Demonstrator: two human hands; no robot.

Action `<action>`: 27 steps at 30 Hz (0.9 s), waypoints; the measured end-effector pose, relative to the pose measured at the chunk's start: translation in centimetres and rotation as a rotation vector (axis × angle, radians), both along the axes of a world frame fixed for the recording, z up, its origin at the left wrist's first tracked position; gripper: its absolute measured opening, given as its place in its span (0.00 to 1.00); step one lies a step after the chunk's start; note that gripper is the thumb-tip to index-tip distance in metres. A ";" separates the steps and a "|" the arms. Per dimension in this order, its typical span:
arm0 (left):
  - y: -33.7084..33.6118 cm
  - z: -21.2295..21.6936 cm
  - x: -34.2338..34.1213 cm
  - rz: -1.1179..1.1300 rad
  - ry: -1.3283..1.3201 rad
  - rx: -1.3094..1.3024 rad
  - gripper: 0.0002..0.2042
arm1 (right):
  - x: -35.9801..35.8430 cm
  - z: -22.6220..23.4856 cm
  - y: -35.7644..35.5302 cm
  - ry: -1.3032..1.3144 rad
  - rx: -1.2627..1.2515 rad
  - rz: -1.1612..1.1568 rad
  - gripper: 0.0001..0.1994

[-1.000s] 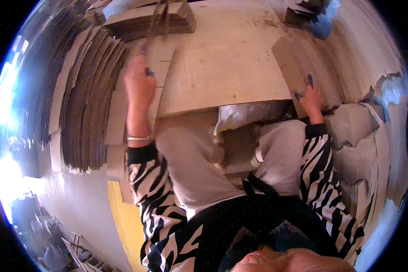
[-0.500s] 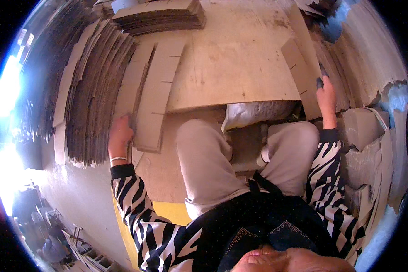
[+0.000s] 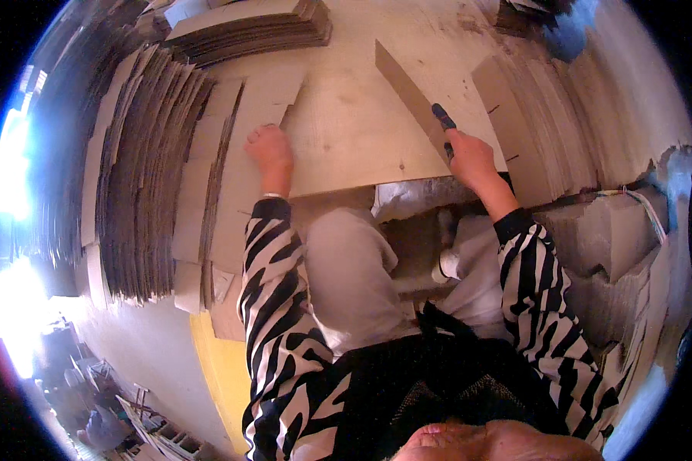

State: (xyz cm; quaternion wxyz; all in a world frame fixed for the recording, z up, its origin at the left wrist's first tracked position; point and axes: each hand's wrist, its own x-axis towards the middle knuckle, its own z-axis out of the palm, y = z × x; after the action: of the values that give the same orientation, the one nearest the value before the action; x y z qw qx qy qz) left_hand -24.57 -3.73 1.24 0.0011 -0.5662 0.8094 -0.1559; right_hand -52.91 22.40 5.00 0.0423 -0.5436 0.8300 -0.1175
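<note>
My right hand, with black covers on some fingertips, grips a narrow brown cardboard strip. The strip stands slanted over the wooden board, its far end pointing up and to the left. My left hand is curled closed over a flat slitted cardboard strip at the board's left side. Whether its fingers pinch that strip's edge is hidden. More cardboard strips lie just left of it.
A tall row of stacked cardboard stands at the left. Another cardboard stack lies on the far left of the board. Cardboard pieces lean along the right side. Beneath the board's near edge is a whitish sack.
My right hand has moved left from the right-hand stack, bringing a cardboard strip over the board. My left hand has moved up and right, from the strips' near end to further along them.
</note>
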 end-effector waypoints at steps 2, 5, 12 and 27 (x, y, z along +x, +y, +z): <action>0.7 0.4 -0.3 -0.108 -0.012 0.002 0.13 | -0.3 0.2 0.1 0.034 -0.086 0.038 0.09; 1.8 1.1 -0.2 -0.336 0.289 0.000 0.11 | 0.3 1.0 -0.4 -0.026 -0.239 0.171 0.09; 8.0 1.7 -4.0 -0.109 0.972 0.752 0.11 | 2.9 2.0 -1.8 -0.128 -0.483 0.319 0.10; 13.4 4.1 -7.8 -0.490 0.907 0.695 0.10 | 0.8 1.2 -1.4 -0.029 -0.375 0.253 0.09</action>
State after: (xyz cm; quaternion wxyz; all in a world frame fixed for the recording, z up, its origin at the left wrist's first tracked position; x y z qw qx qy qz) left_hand -32.37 9.68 5.35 -0.1942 -0.3402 0.8392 0.3771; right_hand -52.07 21.03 6.16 -0.0332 -0.6401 0.7181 -0.2713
